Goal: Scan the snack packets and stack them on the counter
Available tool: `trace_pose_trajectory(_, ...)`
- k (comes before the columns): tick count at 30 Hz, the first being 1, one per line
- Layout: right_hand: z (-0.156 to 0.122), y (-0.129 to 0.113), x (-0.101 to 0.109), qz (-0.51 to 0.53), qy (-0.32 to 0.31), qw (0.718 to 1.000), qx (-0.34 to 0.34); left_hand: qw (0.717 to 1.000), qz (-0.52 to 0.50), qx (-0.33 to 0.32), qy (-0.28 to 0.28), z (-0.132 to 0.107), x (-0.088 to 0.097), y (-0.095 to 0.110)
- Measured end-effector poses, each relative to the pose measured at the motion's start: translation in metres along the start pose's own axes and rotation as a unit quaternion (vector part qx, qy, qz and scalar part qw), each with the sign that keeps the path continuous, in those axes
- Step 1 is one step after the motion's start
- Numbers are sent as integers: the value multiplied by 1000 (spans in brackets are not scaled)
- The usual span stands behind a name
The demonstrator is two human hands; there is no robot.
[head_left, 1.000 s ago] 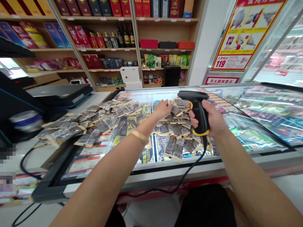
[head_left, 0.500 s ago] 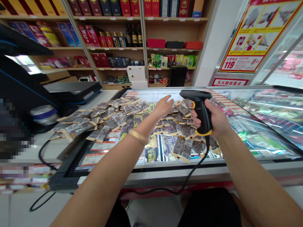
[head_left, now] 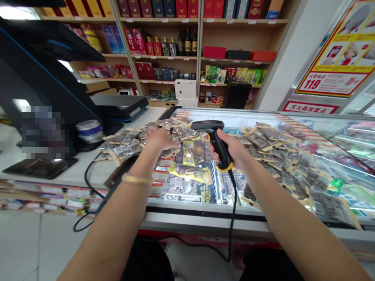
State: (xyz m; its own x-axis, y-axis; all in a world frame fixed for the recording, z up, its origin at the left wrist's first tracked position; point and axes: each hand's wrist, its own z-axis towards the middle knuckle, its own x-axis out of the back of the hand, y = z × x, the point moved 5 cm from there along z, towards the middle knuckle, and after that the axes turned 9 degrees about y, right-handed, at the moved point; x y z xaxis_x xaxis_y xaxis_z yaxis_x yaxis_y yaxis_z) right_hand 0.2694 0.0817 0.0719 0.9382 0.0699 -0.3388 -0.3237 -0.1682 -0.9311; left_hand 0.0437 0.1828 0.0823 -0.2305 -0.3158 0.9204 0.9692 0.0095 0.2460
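A black barcode scanner (head_left: 208,125) with yellow trim is gripped in my right hand (head_left: 234,149), its head pointing left above the glass freezer top. Its cable drops over the front edge. My left hand (head_left: 159,139), with a gold bangle (head_left: 137,180) on the wrist, reaches over the left heap of clear snack packets (head_left: 124,150). Its fingers are spread and touch or hover just over the packets; I cannot tell which. A second heap of similar packets (head_left: 272,156) lies right of the scanner. Between the heaps, yellow and black bags (head_left: 190,175) show through the glass.
A checkout terminal (head_left: 55,78), a scale (head_left: 120,103) and a round tin (head_left: 90,131) stand on the counter at left. Shelves of boxes and bottles (head_left: 187,42) line the back. The freezer's front rail (head_left: 202,214) runs below my forearms.
My left hand has swung left from the middle packets to the left heap. The scanner has moved left in my right hand. Many packets now lie farther right. The view has turned left.
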Motion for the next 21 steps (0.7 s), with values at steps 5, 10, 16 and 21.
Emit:
trace_pose_trajectory(5,8,24,-2,8,0,1000,-19,999,47,-19,-17,-8,-9,-9)
trace_pose_trajectory(10,2,33,2,-7,33,999,-36,999,-18,-26,-23,-12,-1,-5)
trace_pose_trajectory(16,-2,34,8,-40,0,999,-26,945,-327,11,-7,-12,3,-3)
trace_pose_trajectory(21,-3,38,11,-61,-43,997,-22,832,-543,115,2,-11,-3,-3)
